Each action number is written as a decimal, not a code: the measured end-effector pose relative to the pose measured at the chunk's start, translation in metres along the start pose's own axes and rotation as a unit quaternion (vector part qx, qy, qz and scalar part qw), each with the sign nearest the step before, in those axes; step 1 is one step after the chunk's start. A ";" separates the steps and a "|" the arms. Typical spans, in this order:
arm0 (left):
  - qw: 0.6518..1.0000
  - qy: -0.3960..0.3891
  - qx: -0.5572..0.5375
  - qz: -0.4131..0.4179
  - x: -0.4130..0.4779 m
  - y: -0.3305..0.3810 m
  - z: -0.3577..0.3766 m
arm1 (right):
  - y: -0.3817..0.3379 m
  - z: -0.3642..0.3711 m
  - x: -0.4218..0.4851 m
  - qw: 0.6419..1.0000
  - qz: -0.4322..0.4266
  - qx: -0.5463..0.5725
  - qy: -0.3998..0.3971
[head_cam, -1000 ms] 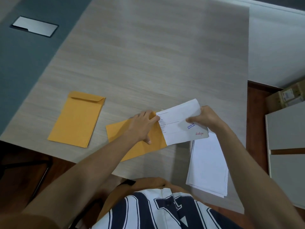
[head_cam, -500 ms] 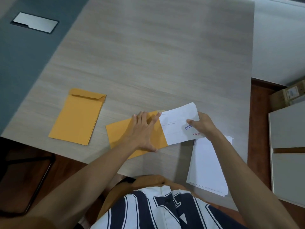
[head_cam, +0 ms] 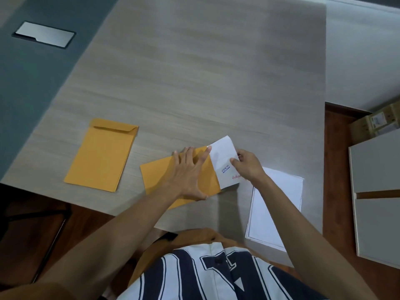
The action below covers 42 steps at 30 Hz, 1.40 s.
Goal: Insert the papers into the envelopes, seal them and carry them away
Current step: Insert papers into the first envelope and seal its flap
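A yellow-brown envelope [head_cam: 158, 176] lies on the wooden table [head_cam: 205, 83] near its front edge, mouth to the right. My left hand [head_cam: 190, 172] lies flat on it with fingers spread. A white paper [head_cam: 225, 161] with blue and red stamps sticks out of the envelope's mouth; my right hand [head_cam: 249, 165] pinches its right edge. A second yellow-brown envelope [head_cam: 104, 154] with its flap folded lies to the left, untouched. A stack of white papers [head_cam: 277, 204] lies at the table's front right, under my right forearm.
A metal cable hatch [head_cam: 45, 35] is set into the grey desk section at the far left. White cabinets [head_cam: 376, 191] and cardboard boxes [head_cam: 376, 124] stand to the right of the table. A dark chair frame [head_cam: 43, 230] stands below the front left edge.
The white paper has slid left, deeper into the envelope, so less of it shows. My right hand moved left with it; my left hand flattened onto the envelope.
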<state>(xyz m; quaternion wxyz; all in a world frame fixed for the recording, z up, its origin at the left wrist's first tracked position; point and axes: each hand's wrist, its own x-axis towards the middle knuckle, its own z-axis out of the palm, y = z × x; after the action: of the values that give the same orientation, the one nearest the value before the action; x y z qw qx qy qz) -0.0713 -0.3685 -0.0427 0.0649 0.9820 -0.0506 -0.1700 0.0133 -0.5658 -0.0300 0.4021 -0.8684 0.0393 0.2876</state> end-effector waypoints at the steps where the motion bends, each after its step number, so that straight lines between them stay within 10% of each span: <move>1: 1.000 0.008 0.006 0.008 0.000 0.001 -0.002 | 0.000 0.000 -0.001 1.000 0.001 0.002 0.003; 26: 0.996 0.056 -0.031 0.067 -0.008 0.011 -0.015 | -0.028 0.011 -0.012 0.979 0.032 0.074 -0.190; 33: 0.999 -0.030 0.013 0.026 0.002 -0.003 0.005 | -0.009 0.011 -0.006 0.998 -0.049 -0.017 0.035; 42: 0.999 0.023 0.034 0.033 0.022 -0.001 0.004 | 0.015 0.024 0.007 0.962 -0.155 -0.222 0.031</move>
<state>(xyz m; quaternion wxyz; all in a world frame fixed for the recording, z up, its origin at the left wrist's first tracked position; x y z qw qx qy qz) -0.0517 -0.3712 -0.0540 0.0381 0.9851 -0.0872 -0.1429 0.0039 -0.5577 -0.0563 0.2370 -0.9400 -0.1479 0.1961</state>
